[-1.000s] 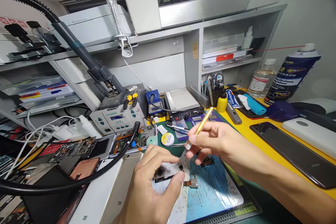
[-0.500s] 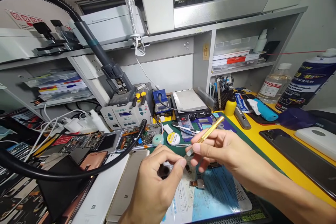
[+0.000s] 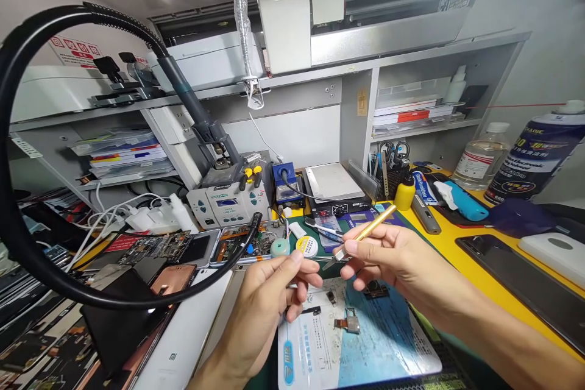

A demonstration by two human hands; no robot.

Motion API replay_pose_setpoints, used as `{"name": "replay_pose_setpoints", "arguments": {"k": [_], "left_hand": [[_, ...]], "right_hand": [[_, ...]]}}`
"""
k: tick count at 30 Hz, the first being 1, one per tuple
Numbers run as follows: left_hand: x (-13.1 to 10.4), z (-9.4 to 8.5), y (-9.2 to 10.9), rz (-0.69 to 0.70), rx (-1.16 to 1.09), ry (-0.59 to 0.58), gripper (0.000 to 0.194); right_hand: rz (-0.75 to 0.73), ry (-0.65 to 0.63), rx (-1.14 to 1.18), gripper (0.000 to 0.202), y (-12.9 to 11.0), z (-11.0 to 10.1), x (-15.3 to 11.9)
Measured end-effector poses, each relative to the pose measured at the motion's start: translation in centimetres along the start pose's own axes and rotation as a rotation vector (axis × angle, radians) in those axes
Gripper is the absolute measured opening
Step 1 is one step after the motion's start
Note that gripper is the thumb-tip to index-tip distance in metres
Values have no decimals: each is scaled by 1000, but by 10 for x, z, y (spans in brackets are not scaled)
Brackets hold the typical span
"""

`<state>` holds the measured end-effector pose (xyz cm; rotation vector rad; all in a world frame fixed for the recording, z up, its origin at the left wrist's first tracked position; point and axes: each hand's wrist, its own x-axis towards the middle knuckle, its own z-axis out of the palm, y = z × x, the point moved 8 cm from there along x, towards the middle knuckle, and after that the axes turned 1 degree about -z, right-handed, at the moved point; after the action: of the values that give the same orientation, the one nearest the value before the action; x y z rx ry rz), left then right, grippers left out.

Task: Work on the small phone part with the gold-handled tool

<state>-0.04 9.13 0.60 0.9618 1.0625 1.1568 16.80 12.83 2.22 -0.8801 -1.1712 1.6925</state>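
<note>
- The blue-and-white printed sheet (image 3: 365, 347) is lying on the green bench mat, below both hands.
- The right hand (image 3: 393, 259) is pinching a slim gold-handled metal blade tool (image 3: 365, 233), raised above the sheet.
- The left hand (image 3: 269, 298) is closing its fingertips on a small dark part (image 3: 292, 301); it's too small to identify.

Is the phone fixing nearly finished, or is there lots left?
Lots left, likely. Done: small parts lie loose on the paper sheet. In hand: left hand pinches something tiny, right hand holds the gold tool. Left: opened phones sit uncovered.
</note>
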Motion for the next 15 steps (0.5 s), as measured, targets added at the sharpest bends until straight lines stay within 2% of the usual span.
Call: {"name": "replay_pose_setpoints", "arguments": {"k": [7, 11, 15], "left_hand": [[2, 4, 0, -20, -62, -32, 37], [2, 6, -2, -48, -43, -66, 28], [-2, 8, -3, -62, 3, -81, 29]], "right_hand": [[-8, -42, 30, 15, -1, 3, -1], [-21, -59, 43, 15, -3, 5, -3], [-21, -87, 51, 16, -1, 8, -3]]}}
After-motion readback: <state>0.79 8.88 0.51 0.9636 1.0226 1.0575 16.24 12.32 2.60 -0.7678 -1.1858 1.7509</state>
